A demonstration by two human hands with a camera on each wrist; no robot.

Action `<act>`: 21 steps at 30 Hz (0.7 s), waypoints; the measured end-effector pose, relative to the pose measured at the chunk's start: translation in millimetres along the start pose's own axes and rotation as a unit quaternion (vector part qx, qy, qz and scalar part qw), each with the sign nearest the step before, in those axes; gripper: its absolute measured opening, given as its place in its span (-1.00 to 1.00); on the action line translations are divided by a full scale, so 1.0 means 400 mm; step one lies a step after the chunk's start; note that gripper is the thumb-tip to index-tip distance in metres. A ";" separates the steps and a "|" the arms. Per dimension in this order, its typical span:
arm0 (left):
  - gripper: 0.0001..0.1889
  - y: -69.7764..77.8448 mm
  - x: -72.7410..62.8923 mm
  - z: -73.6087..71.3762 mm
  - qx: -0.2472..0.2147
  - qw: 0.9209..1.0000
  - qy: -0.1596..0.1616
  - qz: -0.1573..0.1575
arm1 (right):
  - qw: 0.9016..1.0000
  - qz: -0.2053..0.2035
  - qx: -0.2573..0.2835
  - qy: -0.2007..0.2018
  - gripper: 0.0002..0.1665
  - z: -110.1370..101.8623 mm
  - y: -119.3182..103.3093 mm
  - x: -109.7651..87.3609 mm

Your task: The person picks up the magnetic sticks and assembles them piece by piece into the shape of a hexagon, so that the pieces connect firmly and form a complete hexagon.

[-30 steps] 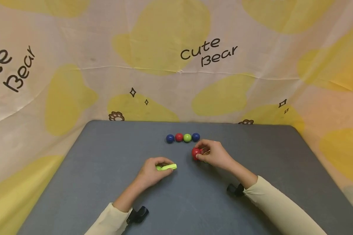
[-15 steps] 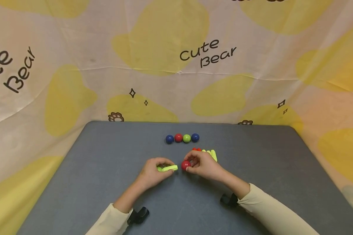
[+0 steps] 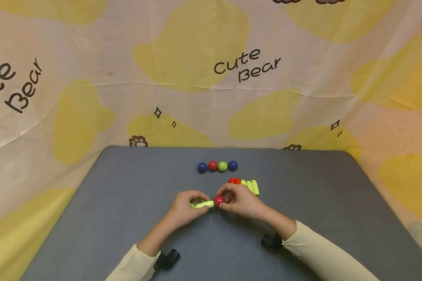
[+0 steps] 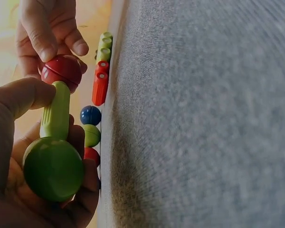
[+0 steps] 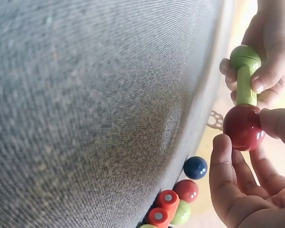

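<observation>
On the near side of the loose rods (image 3: 254, 187), the left hand (image 3: 183, 208) grips a green rod (image 3: 204, 204), the right hand (image 3: 245, 201) a red ball (image 3: 219, 201); seemingly joining, needing an aligned push.

Red ball (image 3: 219, 201), lime rod (image 3: 204, 204), green ball (image 4: 53, 168).
12 o'clock of red ball: ball row (image 3: 212, 166), glossy blue, red, lime, blue; 2 o'clock: two red rods (image 3: 237, 180), three lime rods (image 3: 249, 186). Tabletop (image 3: 211, 249), plain grey; backdrop (image 3: 183, 97), cream, yellow-blotched, black-lettered; sleeves (image 3: 328, 249), cream.

L grip (image 3: 183, 208) & R grip (image 3: 243, 200) nr tog., both pinching.
</observation>
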State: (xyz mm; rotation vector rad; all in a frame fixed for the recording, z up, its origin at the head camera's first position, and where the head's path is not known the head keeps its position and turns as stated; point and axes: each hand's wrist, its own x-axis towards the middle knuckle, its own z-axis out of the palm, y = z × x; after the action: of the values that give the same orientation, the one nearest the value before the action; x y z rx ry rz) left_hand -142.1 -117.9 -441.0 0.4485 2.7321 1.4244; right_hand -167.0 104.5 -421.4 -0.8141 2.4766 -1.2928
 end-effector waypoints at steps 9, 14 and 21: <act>-0.83 0.005 -0.006 0.004 -0.008 1.000 -0.005 -0.007 | 1.000 -0.002 -0.009 -0.006 -0.72 -0.001 -0.009 -0.007; -0.84 -0.003 -0.005 0.011 -0.007 1.000 -0.009 -0.007 | 1.000 -0.009 -0.027 -0.011 -0.71 -0.009 -0.009 -0.014; -0.87 -0.007 -0.007 0.011 -0.021 0.999 0.003 -0.026 | 0.998 -0.030 -0.061 0.007 -0.69 -0.050 0.011 -0.034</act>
State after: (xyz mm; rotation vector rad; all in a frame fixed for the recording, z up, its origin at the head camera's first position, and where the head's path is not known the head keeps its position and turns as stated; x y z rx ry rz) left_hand -139.3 -116.9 -446.1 0.3691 2.6921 1.4685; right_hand -166.3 128.0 -413.9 -0.9174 2.5812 -1.1788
